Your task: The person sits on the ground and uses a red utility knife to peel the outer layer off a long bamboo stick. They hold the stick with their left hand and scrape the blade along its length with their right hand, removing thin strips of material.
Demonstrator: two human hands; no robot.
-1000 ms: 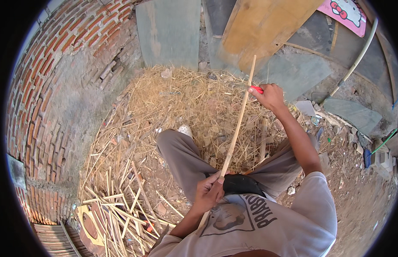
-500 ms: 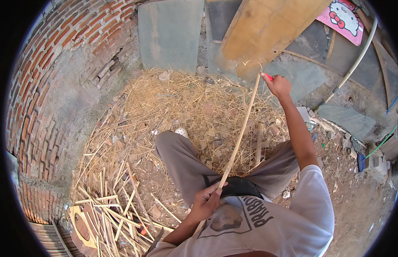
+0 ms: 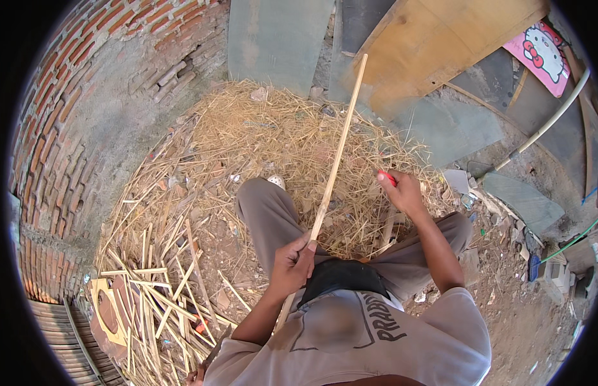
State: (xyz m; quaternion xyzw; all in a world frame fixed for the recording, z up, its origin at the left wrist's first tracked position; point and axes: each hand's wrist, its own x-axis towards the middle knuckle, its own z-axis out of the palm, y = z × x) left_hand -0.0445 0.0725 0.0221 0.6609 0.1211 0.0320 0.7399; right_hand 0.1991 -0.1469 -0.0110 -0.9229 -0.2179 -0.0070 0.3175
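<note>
A long pale wooden strip, likely bamboo (image 3: pixel 340 141), slants up from my lap with its far tip free. My left hand (image 3: pixel 291 265) is closed around its lower part, and the near end runs back beside my shirt. Off to the right, over my right knee, my right hand (image 3: pixel 407 194) grips a small red-handled knife (image 3: pixel 390 178). Its short blade barely shows. The knife is apart from the strip. Under the strip and between my legs spread thin curled wood shavings (image 3: pixel 266 128).
A pile of cut strips (image 3: pixel 160 302) lies to my left by a board with a round hole (image 3: pixel 109 312). A brick wall (image 3: pixel 61 161) bounds the left. Flat grey sheets (image 3: pixel 273 45) and a tan board (image 3: pixel 440 45) lie ahead; a pale pipe (image 3: pixel 550 122) is far right.
My right hand with the knife has come back from the strip's far tip toward my right knee, off the strip. The strip now points more upright, and my left hand has shifted slightly left.
</note>
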